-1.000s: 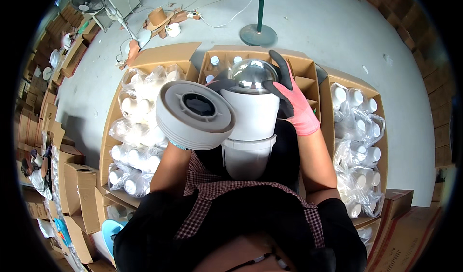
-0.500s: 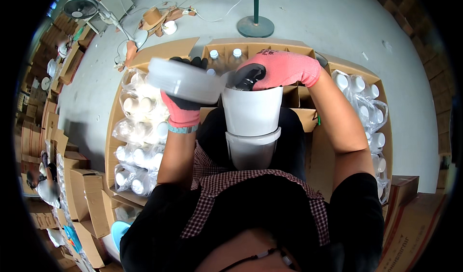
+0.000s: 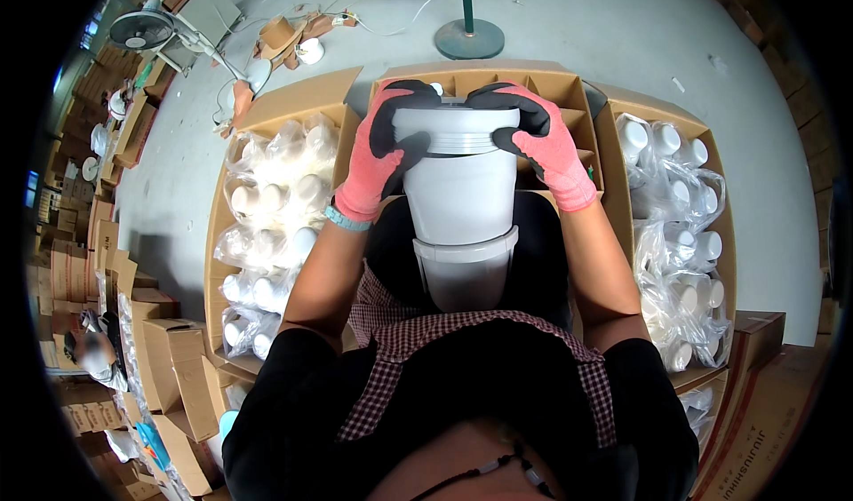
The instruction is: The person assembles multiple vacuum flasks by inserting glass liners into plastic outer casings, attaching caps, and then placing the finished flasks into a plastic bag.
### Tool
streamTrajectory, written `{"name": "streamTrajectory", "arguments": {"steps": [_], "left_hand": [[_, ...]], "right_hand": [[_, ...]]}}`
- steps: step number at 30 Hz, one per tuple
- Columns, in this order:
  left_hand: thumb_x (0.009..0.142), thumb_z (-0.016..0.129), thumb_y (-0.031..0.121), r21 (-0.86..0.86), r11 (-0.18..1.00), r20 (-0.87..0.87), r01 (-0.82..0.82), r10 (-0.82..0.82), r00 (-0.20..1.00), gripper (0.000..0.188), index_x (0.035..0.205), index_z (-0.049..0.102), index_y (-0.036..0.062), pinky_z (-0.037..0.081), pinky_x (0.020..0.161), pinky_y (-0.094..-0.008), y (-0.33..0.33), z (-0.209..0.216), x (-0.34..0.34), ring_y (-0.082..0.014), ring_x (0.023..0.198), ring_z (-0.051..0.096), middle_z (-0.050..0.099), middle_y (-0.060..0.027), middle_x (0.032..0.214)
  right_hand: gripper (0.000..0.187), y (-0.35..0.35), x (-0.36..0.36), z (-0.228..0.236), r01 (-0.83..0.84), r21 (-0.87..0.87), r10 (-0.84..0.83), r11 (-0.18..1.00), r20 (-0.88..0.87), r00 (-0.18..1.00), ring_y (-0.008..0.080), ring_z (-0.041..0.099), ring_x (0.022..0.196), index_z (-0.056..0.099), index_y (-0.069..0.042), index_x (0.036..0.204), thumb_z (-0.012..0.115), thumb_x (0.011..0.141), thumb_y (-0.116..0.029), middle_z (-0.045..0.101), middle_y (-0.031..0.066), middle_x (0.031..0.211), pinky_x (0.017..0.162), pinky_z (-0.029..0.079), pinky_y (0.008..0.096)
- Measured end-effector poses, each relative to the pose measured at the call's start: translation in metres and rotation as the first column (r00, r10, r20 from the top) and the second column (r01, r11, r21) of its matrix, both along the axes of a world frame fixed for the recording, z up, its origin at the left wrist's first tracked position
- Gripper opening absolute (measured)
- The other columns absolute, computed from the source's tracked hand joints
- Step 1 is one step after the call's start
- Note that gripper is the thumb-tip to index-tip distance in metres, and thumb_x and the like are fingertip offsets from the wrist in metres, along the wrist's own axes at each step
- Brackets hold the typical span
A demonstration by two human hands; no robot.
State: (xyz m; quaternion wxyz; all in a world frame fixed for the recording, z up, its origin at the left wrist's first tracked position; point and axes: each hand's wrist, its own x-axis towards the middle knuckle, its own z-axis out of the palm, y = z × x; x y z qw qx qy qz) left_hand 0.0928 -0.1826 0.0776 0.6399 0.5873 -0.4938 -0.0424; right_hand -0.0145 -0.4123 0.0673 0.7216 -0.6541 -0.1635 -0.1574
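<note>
Nearest is a checkered apron [image 3: 480, 325] over a black top, and beyond it a white container [image 3: 460, 199] with a rimmed lower section [image 3: 466, 270] stands between the person's dark-clad thighs. A thick white ribbed cap [image 3: 455, 130] is at the container's top; whether it is fully seated cannot be told. Both hands, in pink and black gloves, grasp this cap from opposite sides, left hand [image 3: 380, 150] and right hand [image 3: 544, 141], thumbs on the near face and fingers curled over the top. A pale blue band [image 3: 347, 218] circles the left wrist. Left and right stand open cartons of white-capped bottles [image 3: 306, 194] in clear plastic; between them, just past the hands, is a divided carton [image 3: 571, 115]. Farther off on the grey floor [image 3: 613, 30] are a round-based green pole [image 3: 469, 39] and a fan [image 3: 142, 30].
</note>
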Motion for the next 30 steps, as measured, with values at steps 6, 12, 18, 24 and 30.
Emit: {"name": "streamTrajectory", "arguments": {"steps": [6,12,18,24,30], "left_hand": [[0.078,0.073,0.033,-0.047,0.995,-0.027,0.083,-0.084,0.996,0.052,0.113,0.059,-0.0033,0.037,0.105,-0.0398,0.002,-0.018,0.016,-0.0297,0.121,0.050,0.055,-0.0176,0.125],[0.070,0.075,0.031,0.104,0.985,0.115,-0.140,0.128,0.985,0.053,0.110,0.063,-0.0019,0.039,0.104,-0.0415,0.012,-0.013,-0.018,-0.0325,0.115,0.052,0.057,-0.0175,0.119],[0.069,0.062,0.026,0.182,0.852,0.686,-0.490,0.247,0.684,0.066,0.132,0.053,0.0053,0.026,0.111,-0.0534,-0.021,0.036,-0.082,-0.0366,0.121,0.048,0.052,-0.0151,0.132],[0.100,0.043,0.027,0.578,0.792,-0.171,-0.196,0.352,0.920,0.046,0.139,0.051,0.0038,0.038,0.109,-0.0414,0.098,-0.180,0.110,-0.0361,0.126,0.053,0.057,-0.0176,0.135],[0.104,0.040,0.025,-0.115,0.909,0.418,-0.401,0.411,0.810,0.046,0.138,0.049,-0.0041,0.039,0.110,-0.0369,0.009,-0.038,-0.028,-0.0290,0.129,0.052,0.055,-0.0208,0.137]], "right_hand": [[0.065,-0.006,0.010,-0.014,0.099,-0.063,-0.091,0.993,0.113,0.989,0.0289,0.053,0.117,0.067,0.004,0.111,0.072,0.079,-0.052,0.065,0.0159,0.116,0.104,0.039,0.0401],[0.055,0.003,0.025,-0.043,0.000,0.019,-0.005,1.000,0.281,0.960,0.0299,0.054,0.115,0.063,0.004,0.114,0.064,0.089,-0.045,0.064,0.0180,0.111,0.103,0.040,0.0414],[0.046,0.016,0.031,-0.030,0.011,0.284,0.050,0.959,-0.206,0.977,0.0276,0.060,0.114,0.065,0.000,0.115,0.051,0.099,-0.041,0.063,0.0151,0.123,0.101,0.045,0.0391],[0.042,0.099,-0.076,0.041,-0.001,-0.075,0.056,0.997,0.744,0.666,0.0354,0.064,0.105,0.066,-0.001,0.115,0.060,0.087,-0.032,0.067,0.0153,0.111,0.098,0.050,0.0456],[0.048,0.024,-0.015,0.006,0.579,-0.226,-0.540,0.783,0.215,0.814,0.0356,0.059,0.113,0.055,0.002,0.130,0.062,0.084,-0.012,0.061,0.0205,0.122,0.100,0.045,0.0362]]}}
